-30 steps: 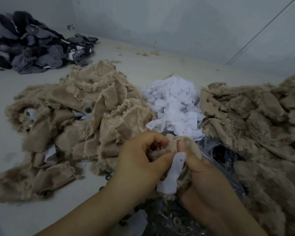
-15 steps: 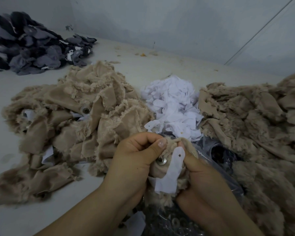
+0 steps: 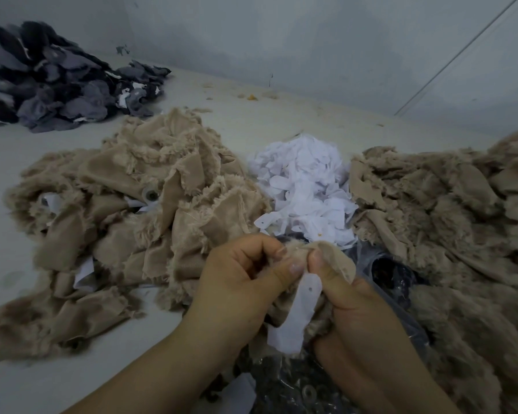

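Both hands meet at the lower middle around one small tan furry fabric piece (image 3: 337,259). My left hand (image 3: 240,282) grips its left side, the thumb pressing across toward the middle. My right hand (image 3: 359,306) pinches the fabric's right edge together with a white strip (image 3: 296,312) that has a small hole and hangs down between the hands. The part of the fabric under the thumbs is hidden.
A heap of tan furry pieces (image 3: 138,210) lies to the left, another tan heap (image 3: 449,222) to the right. White strips (image 3: 305,186) are piled behind the hands. A clear bag with dark round parts (image 3: 392,273) lies under my right hand. Dark grey pieces (image 3: 54,82) sit far left.
Half a second ago a shiny round part showed between the thumbs on the fabric; now the left thumb and folded fabric cover it. The hands stay in the same spot.
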`<state>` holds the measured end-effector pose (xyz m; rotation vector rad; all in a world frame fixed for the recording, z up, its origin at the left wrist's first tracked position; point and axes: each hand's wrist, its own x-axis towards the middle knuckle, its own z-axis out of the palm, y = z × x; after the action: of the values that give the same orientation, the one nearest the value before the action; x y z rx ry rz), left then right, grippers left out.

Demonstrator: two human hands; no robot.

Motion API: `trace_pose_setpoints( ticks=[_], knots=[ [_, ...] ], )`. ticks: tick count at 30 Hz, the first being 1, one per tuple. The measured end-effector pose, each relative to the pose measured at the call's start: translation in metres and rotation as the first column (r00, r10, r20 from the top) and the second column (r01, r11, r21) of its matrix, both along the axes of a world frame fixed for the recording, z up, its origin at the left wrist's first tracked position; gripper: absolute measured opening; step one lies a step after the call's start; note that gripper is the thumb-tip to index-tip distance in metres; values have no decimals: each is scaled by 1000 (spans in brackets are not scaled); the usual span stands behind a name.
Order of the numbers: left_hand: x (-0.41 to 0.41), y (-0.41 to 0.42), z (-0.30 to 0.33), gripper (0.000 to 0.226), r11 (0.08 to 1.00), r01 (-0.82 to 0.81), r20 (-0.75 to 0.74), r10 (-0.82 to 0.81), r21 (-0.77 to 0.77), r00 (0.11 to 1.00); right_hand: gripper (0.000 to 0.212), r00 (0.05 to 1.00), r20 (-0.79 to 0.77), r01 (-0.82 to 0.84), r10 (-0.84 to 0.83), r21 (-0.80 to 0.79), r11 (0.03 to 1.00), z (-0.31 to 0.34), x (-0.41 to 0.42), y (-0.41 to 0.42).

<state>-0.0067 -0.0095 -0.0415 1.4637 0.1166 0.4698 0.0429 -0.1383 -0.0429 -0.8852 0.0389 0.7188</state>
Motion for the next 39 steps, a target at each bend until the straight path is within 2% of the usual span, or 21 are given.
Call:
trace_pose_setpoints(
  ticks=[1, 4, 9, 12, 16, 22, 24, 28, 32, 39],
  knots=[
    [0, 0, 0, 14, 1000, 1, 4, -1, -5, 1000, 23, 1000, 2, -8, 8, -16, 1000, -1, 1, -1],
    [-2, -1, 4, 14, 987, 77, 13, -76, -144, 997, 45, 999, -26, -40, 40, -16, 999, -2, 2, -1],
    [-2, -4, 3, 14, 945, 94, -3, -100, -313, 995, 51, 988, -107, -99, 108, 83, 992, -6, 1, 0],
    [-1, -6, 2, 15, 942, 95, -3, -102, -321, 995, 39, 985, -103, -126, 140, 136, 983, -6, 1, -1],
    [-1, -7, 1, 16, 945, 109, 13, -110, -308, 994, 50, 977, -131, -145, 166, 157, 977, -6, -1, 2],
    [-1, -5, -1, 17, 937, 121, 34, -116, -328, 993, 55, 977, -132, -146, 170, 174, 974, -2, -2, 1],
    [-2, -5, -2, 19, 939, 136, 54, -125, -315, 991, 57, 973, -140, -156, 181, 170, 973, 1, -2, 5],
    [1, -5, -3, 19, 969, 99, 60, -88, -224, 994, 49, 972, -236, 25, 7, 132, 991, -4, -1, 12],
    [3, -4, -7, 24, 999, 30, 43, -29, -23, 999, 53, 952, -259, -119, 161, 169, 978, -5, -4, 4],
    [5, -2, -11, 22, 998, 9, 11, -10, 67, 1000, 64, 945, -286, -95, 157, 221, 971, 1, -4, 3]
  ],
)
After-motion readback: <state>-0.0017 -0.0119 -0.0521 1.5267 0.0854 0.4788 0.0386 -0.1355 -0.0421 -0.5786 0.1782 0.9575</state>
